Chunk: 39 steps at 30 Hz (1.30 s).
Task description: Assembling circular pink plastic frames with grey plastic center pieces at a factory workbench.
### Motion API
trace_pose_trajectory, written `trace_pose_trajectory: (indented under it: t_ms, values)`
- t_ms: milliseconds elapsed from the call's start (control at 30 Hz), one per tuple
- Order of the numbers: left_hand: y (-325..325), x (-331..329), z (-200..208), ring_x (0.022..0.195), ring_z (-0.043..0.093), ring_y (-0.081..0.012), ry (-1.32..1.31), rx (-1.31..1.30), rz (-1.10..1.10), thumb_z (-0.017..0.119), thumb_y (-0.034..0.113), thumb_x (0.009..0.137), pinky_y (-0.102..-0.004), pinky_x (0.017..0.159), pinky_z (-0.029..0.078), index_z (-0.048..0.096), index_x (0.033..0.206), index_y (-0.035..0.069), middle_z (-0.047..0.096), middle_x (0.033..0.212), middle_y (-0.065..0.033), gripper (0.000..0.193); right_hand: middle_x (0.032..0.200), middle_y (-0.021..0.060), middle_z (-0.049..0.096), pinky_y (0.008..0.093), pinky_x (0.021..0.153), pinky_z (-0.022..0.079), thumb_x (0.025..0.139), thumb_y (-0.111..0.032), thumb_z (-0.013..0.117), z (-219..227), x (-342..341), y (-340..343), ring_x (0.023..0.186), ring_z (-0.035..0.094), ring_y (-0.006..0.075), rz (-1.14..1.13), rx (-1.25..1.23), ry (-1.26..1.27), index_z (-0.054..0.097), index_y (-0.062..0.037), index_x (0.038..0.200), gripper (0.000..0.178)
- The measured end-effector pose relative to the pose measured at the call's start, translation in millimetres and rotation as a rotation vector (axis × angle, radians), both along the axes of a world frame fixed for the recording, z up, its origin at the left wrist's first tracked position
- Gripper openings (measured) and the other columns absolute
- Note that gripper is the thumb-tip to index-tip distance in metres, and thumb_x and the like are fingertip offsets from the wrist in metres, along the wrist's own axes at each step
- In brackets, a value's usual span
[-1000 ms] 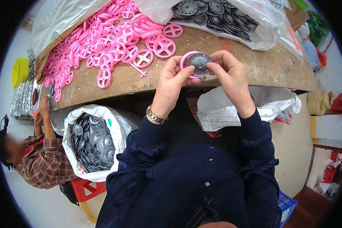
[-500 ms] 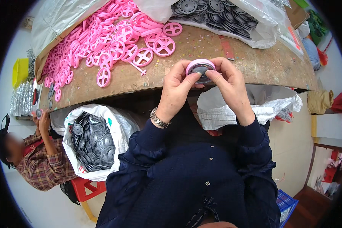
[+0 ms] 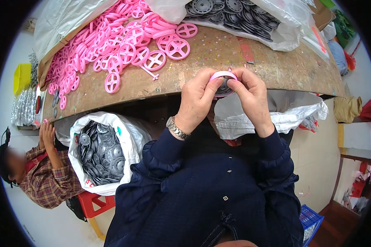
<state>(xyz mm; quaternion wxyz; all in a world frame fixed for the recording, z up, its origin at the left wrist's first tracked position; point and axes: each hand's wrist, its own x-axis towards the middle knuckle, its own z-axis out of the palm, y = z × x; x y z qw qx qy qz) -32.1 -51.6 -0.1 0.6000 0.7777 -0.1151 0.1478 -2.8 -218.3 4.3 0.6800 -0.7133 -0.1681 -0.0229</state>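
Between my two hands, just over the table's near edge, is a small toy wheel [image 3: 224, 89]: a pink ring with a dark grey disc seated in it. My left hand [image 3: 198, 92] is closed on its left side, thumb pressed on the grey disc. From the right, my right hand [image 3: 251, 90] grips the other side, its thumb also on the disc. The fingers behind the wheel are mostly hidden. A heap of pink spoked wheel rings [image 3: 125, 53] lies on the table to the left, and grey discs [image 3: 235, 12] pour from a bag at the back.
The brown table [image 3: 276, 74] bows across the view. At my left stands a white sack [image 3: 130, 164] of grey discs; another white bag [image 3: 251, 123] hangs open below the edge at right. A co-worker [image 3: 49, 177] sits far left beside a red stool [image 3: 95, 206]. A blue crate [image 3: 311, 222] stands lower right.
My hands and the wheel have shifted slightly right and nearer to me, and the wheel is tilted differently. The co-worker's hands have come together.
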Motion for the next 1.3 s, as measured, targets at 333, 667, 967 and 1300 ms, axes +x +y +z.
trace_pose_trajectory:
  t_ms: [333,667,967,1300]
  values:
    - [8.1,-1.9,6.1,0.070,0.062,-0.0103,0.284,-0.193,-0.220,0.057,0.002,0.096,-0.0233,0.059,0.055,0.043,0.136,0.003,0.062,0.101,-0.0075,0.042,0.100,0.0016,0.064,0.0234,0.083,0.049,0.093,-0.001,0.061,5.5,-1.1,-0.6,0.092,0.060,0.0076,0.195,0.098,0.179,0.056,-0.0001,0.114,0.022]
    - [3.6,-3.9,5.9,0.066,0.061,-0.0090,0.226,-0.278,-0.166,0.056,-0.002,0.094,-0.0226,0.056,0.054,0.045,0.137,0.004,0.062,0.100,-0.0069,0.044,0.103,0.0029,0.062,0.0247,0.082,0.050,0.092,-0.001,0.060,15.7,-4.7,1.2,0.093,0.060,0.0085,0.124,-0.019,0.032,0.055,-0.0009,0.116,0.024]
    - [9.4,-11.7,11.0,0.079,0.064,-0.0137,0.000,0.126,-0.112,0.064,0.004,0.092,-0.0261,0.064,0.053,0.049,0.137,0.005,0.062,0.112,-0.0105,0.047,0.094,0.0049,0.064,0.0260,0.077,0.050,0.088,-0.004,0.067,15.2,-10.7,-1.3,0.086,0.060,0.0111,0.056,-0.088,-0.078,0.059,-0.0005,0.108,0.022]
    - [159.0,-18.4,18.2,0.115,0.050,-0.0390,-0.150,1.081,0.867,0.067,0.045,0.090,-0.0490,0.099,0.041,0.043,0.142,0.001,0.054,0.127,-0.0226,0.072,0.092,0.0169,0.064,0.0377,0.077,0.048,0.083,-0.007,0.069,16.8,-15.4,-105.5,0.086,0.062,0.0331,0.040,-0.904,-0.247,0.060,0.0008,0.102,0.022]
